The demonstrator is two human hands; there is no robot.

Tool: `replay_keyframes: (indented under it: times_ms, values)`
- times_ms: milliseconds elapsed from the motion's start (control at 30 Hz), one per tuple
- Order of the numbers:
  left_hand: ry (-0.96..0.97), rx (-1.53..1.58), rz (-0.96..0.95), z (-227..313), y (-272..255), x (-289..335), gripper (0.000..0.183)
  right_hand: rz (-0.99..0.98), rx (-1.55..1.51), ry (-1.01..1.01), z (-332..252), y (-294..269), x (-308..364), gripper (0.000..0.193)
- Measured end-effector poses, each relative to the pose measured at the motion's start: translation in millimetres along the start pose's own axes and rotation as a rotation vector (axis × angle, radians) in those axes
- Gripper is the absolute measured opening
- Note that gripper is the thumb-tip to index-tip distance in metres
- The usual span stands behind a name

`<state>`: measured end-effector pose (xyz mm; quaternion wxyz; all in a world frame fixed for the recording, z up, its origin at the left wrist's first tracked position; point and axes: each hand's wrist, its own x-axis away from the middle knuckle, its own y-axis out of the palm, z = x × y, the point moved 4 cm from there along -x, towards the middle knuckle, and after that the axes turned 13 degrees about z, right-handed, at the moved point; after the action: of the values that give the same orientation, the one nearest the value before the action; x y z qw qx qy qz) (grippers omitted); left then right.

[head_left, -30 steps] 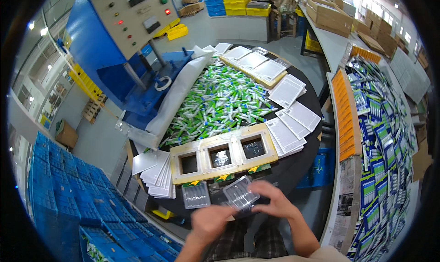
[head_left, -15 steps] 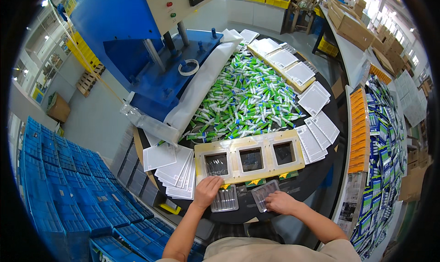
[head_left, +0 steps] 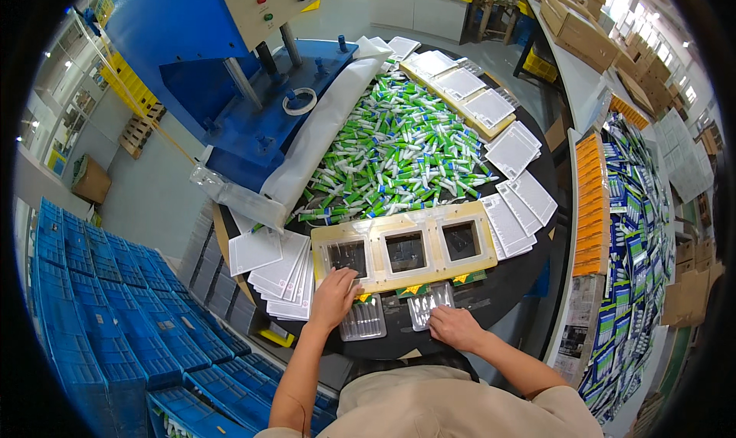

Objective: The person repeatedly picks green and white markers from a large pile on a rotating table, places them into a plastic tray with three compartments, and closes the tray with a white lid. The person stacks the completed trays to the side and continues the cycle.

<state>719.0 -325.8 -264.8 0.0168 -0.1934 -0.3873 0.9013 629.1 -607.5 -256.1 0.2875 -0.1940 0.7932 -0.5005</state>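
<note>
From afar, I see the right hand (head_left: 454, 327) half-curled, touching the clear tray (head_left: 423, 308) at its left, best steadied lightly, I judge, and the left hand (head_left: 335, 295) loosely curled at the frame (head_left: 376, 258), either's grip unclear.

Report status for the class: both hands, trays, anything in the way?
Left hand at left end of yellow frame. Right hand touching right clear tray. Left clear tray between the hands. No obstruction visible.
</note>
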Motion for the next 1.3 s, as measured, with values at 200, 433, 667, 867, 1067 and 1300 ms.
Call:
replay_keyframes:
  times_ms: [200, 433, 667, 867, 1067, 1300]
  values:
    - [0.150, -0.359, 0.030, 1, -2, -24, 0.053, -0.048, -0.010, -0.027, -6, -9, -6, 0.009]
    - [0.026, -0.460, -0.254, -16, 31, -11, 0.068, 0.036, -0.147, 0.018, -3, -71, -40, 0.016]
    - [-0.050, -0.364, -0.109, 2, 16, -16, 0.070, 0.267, 0.006, -0.084, 48, 15, -102, 0.022]
    - [0.029, -0.141, 0.307, 69, 7, 25, 0.035, 0.388, -0.339, 0.104, 57, -4, -85, 0.020]
    - [0.164, 0.112, 0.168, 121, 52, 64, 0.025, -0.263, -0.133, -0.060, 24, -3, -13, 0.023]
    - [0.203, -0.056, -0.107, 119, 99, 83, 0.029, -0.217, -0.344, 0.093, 43, 24, 1, 0.020]
